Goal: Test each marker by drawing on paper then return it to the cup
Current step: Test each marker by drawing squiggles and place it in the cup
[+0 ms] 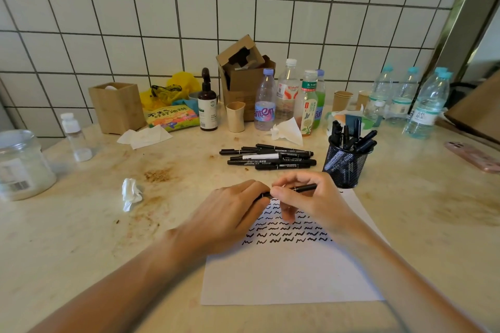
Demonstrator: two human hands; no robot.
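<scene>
A black marker (303,187) lies level between both hands, just above the top of the white paper (284,273). The right hand (305,200) pinches its body with curled fingers (278,192), and the left hand (232,213) closes its fingers around the left end. Rows of black squiggles cover the upper part of the paper. Beyond it, a pile of markers (267,157) lies on the worktop (94,224), and to the right stands a black mesh cup (346,162) holding more markers.
</scene>
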